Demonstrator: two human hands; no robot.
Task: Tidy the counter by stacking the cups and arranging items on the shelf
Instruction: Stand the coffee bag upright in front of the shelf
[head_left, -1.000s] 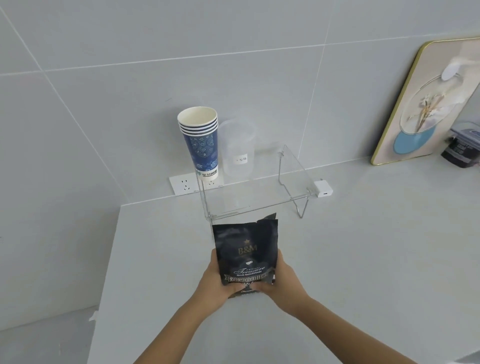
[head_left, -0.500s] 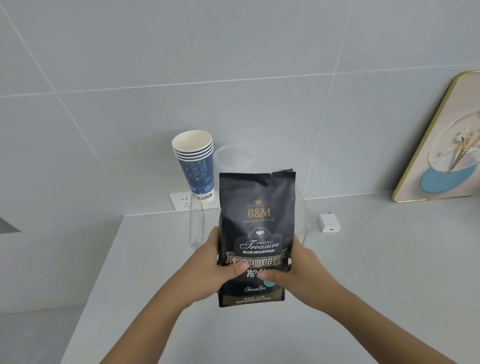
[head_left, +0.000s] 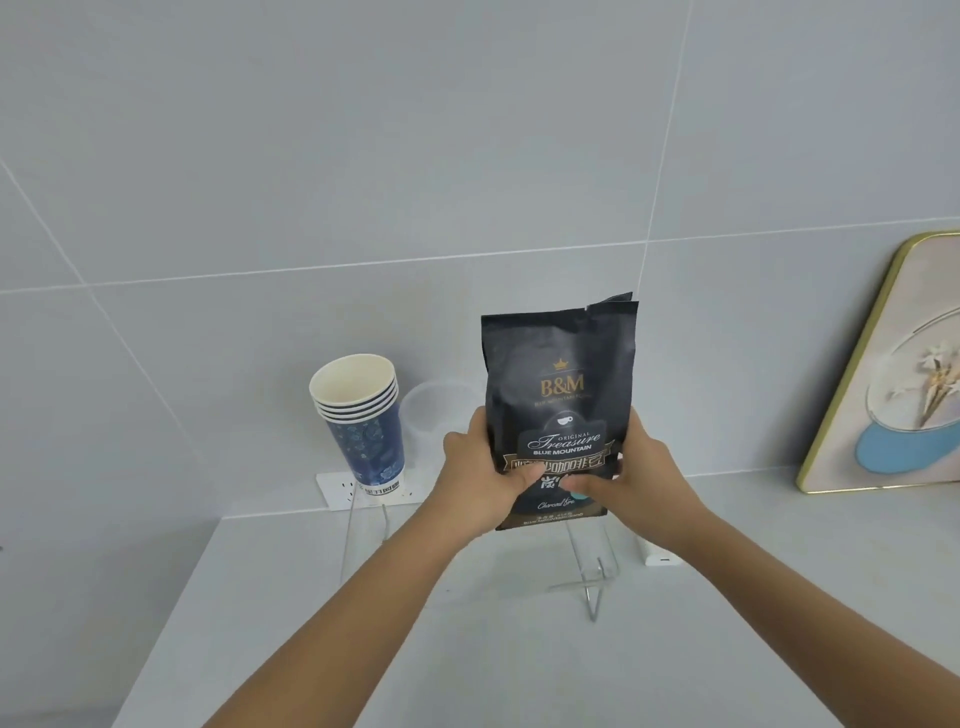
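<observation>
Head view: a matte black foil coffee bag with gold "B&M" lettering (head_left: 560, 410) is held upright above the clear acrylic shelf on thin wire legs (head_left: 587, 551), its long axis vertical and tipped slightly to the right, the printed front facing the camera. The crimped top seal points up toward the wall; its right corner stands a little higher and looks creased. The bottom edge sits just over the shelf's top panel; whether it touches cannot be told.

The left hand (head_left: 480, 478) wraps the bag's lower left edge, thumb laid across the front over the label band. The right hand (head_left: 631, 475) closes on the lower right edge, thumb also pressed on the front, fingers hidden behind. Both hands are curled firmly around the bag, and the thumbs nearly meet at the middle.

To the left, a stack of blue-patterned paper cups with cream insides (head_left: 363, 426) stands on the shelf, rims tilted toward the left in this wide view. Just beside it, behind the left hand, is a translucent plastic container (head_left: 434, 415), round-mouthed and cloudy. A white wall socket plate (head_left: 340, 488) shows below the cups. The smooth pale grey table (head_left: 467, 665) runs under both forearms. A small white charger block (head_left: 660, 555) lies near the right wrist. A gold-framed arched picture (head_left: 893, 374) leans on the grey tiled wall at far right.
</observation>
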